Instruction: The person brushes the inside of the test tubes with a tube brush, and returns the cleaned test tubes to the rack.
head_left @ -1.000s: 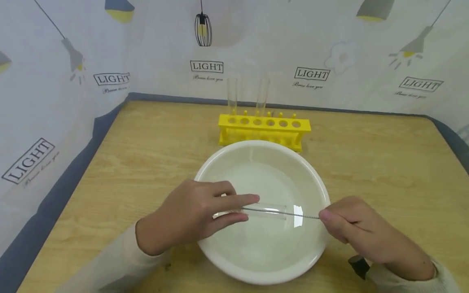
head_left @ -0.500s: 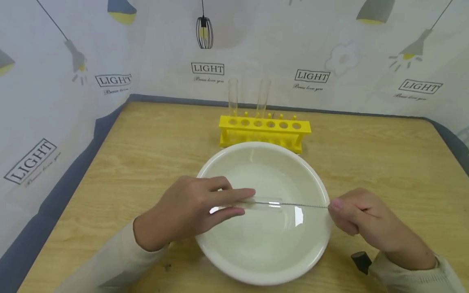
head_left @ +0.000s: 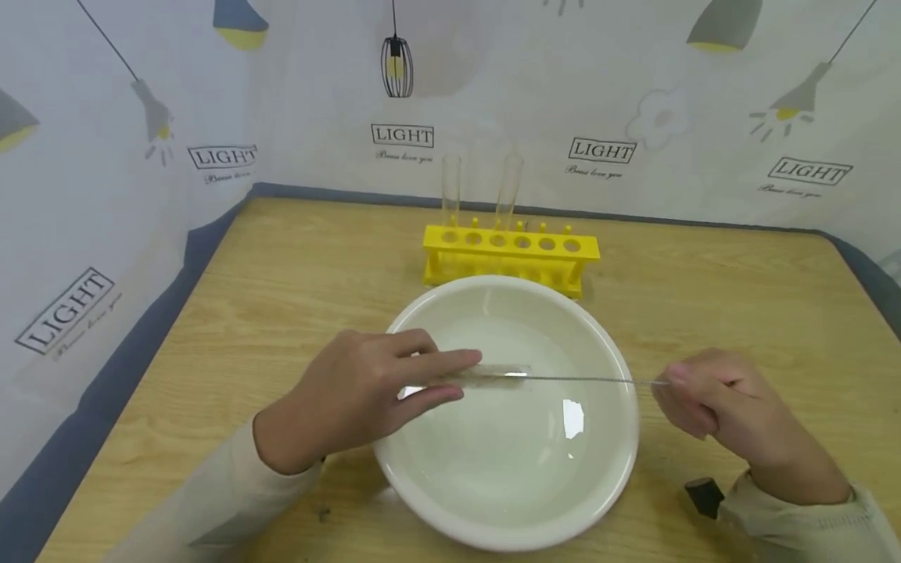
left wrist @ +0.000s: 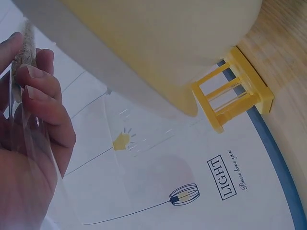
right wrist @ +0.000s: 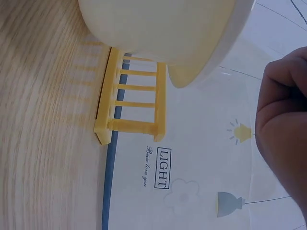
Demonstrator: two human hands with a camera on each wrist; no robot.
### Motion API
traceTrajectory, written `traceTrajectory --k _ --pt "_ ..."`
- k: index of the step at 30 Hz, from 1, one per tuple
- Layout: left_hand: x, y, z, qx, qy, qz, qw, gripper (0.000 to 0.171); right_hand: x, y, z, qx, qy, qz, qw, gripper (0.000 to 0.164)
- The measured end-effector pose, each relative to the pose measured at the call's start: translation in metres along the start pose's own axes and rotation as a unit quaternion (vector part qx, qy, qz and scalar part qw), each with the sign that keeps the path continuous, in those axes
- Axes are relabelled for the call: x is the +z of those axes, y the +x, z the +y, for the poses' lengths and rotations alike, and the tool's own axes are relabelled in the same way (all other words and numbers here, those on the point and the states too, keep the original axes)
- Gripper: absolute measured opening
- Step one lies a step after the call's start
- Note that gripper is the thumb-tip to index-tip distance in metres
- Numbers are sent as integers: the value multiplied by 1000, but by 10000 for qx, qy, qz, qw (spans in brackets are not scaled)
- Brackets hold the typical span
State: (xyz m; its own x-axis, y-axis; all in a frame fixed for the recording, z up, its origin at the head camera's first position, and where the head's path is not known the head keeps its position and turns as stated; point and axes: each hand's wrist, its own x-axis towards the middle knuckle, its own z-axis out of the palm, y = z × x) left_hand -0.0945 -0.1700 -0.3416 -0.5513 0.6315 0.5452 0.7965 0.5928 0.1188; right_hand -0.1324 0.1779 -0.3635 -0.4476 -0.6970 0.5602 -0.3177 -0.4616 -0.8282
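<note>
In the head view my left hand [head_left: 366, 391] holds a clear glass test tube [head_left: 522, 371] sideways over the white basin [head_left: 626, 438]. A test tube brush runs into the tube's mouth, its twisted wire handle [head_left: 591, 379] pointing right. Pale bristles [left wrist: 28, 40] show inside the glass in the left wrist view, beside the curled fingers. My right hand [head_left: 725, 399] pinches the far end of the wire, just beyond the basin's right rim. The right wrist view shows that hand as a curled fist [right wrist: 285, 105] at the right edge.
A yellow test tube rack [head_left: 510, 242] stands behind the basin, with two glass tubes [head_left: 508, 188] upright in it. A black stopper [head_left: 704, 497] lies near the right sleeve. Liquid in the basin reflects light. A printed curtain [head_left: 493, 102] borders the wooden table [head_left: 296, 258].
My right hand has moved right and slightly up, drawing more of the brush's wire out of the tube. The left hand and test tube have shifted slightly up and left.
</note>
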Motion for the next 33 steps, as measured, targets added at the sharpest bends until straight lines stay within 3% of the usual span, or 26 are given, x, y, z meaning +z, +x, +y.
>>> traceTrajectory --k 14,24,33 --pt "1 -2 -7 -186 -112 -95 9997 32 -20 -16 9 -348 428 54 9985 43" --pt "-2 -2 -9 -219 -44 -105 9997 31 -29 -16 8 -535 552 12 9970 43" --pt "-3 -2 -10 -213 -59 -94 9997 30 -25 -13 5 -146 643 49 9978 43"
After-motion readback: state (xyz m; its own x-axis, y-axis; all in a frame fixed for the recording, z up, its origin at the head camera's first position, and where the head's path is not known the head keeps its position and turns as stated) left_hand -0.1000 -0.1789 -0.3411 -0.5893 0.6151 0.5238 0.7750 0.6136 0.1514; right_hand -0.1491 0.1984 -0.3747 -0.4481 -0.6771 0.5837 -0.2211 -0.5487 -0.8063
